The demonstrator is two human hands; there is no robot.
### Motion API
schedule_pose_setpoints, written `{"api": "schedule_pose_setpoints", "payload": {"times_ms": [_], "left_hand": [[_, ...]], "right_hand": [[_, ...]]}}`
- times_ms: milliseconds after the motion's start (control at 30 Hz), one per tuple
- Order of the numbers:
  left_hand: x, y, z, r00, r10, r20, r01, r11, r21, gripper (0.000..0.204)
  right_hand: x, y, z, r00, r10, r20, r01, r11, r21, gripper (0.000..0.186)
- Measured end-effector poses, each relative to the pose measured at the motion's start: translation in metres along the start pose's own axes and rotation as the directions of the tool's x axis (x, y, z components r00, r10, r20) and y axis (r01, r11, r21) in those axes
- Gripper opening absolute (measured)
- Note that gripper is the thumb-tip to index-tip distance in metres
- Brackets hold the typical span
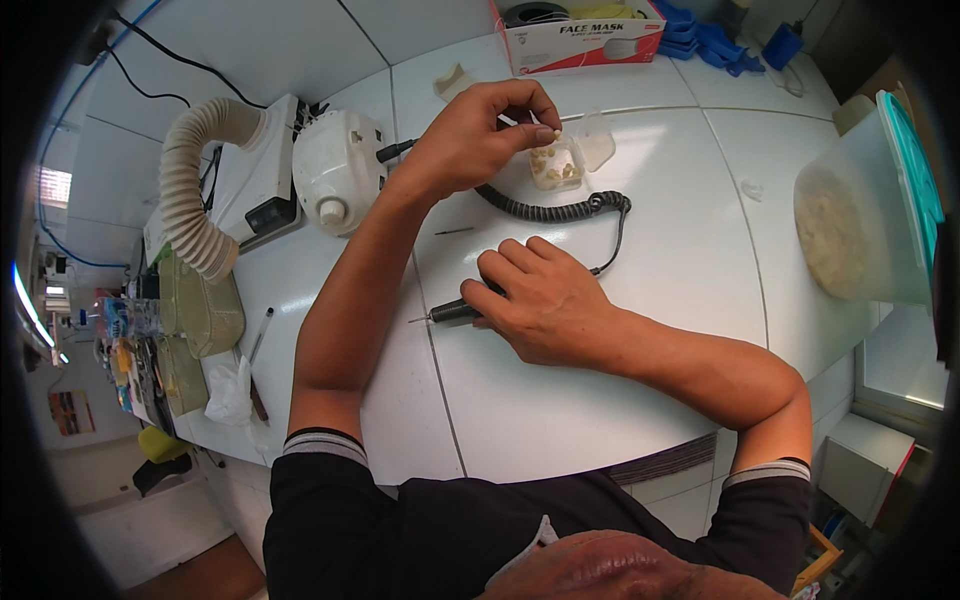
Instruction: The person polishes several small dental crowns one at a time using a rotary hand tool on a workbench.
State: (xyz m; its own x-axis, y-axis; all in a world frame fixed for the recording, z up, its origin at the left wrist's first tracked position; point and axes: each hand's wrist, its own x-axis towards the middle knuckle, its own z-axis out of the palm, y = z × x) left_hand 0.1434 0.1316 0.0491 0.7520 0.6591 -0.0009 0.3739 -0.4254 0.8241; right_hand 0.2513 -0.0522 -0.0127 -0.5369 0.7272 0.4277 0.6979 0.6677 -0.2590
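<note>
My left hand (485, 135) is over a small clear plastic box (556, 183), thumb and forefinger pinched on a tiny pale piece (557, 133). Inside the box lie several small yellowish pieces (568, 170); its clear lid (597, 142) is folded open beside it. Closer to me, my right hand (550, 305) is wrapped around a black rotary handpiece (455, 311), which lies low over the table with its thin metal bit pointing left. A coiled black cord (540, 210) runs from the handpiece to a rounded white control unit (338, 172).
A loose thin bit (454, 231) lies between my hands. On the left stand a ribbed suction hose (183, 175), green baskets (210, 315), a pen (262, 332) and a crumpled plastic bag (230, 392). A mask box (580, 42) is at the back; a translucent tub (850, 210) stands right.
</note>
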Motion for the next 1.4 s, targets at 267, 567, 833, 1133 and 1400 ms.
{"api": "schedule_pose_setpoints", "payload": {"times_ms": [267,567,833,1133,1400], "left_hand": [[0.001,-0.016,-0.011,0.992,0.117,0.05,-0.086,0.909,-0.407,0.019],[-0.113,-0.025,-0.016,0.99,-0.105,-0.093,0.015,0.738,-0.675,0.018],[-0.192,-0.053,0.002,0.918,-0.326,-0.227,0.092,0.729,-0.678,0.015],[-0.202,-0.06,0.014,0.929,-0.203,-0.311,-0.025,0.802,-0.597,0.016],[-0.201,-0.056,0.013,0.904,-0.242,-0.352,-0.025,0.793,-0.609,0.022]], "right_hand": [[0.0,0.001,0.0,1.0,-0.014,-0.017,0.015,1.0,0.019,0.018],[0.006,-0.002,-0.005,1.0,-0.003,-0.003,0.003,0.998,0.061,0.022],[0.008,-0.005,-0.01,0.998,0.036,0.049,-0.039,0.998,0.055,0.032],[0.011,-0.005,-0.016,0.988,0.156,-0.019,-0.156,0.988,0.024,0.037],[0.012,-0.003,-0.021,0.971,0.239,-0.001,-0.239,0.971,-0.018,0.035]]}}
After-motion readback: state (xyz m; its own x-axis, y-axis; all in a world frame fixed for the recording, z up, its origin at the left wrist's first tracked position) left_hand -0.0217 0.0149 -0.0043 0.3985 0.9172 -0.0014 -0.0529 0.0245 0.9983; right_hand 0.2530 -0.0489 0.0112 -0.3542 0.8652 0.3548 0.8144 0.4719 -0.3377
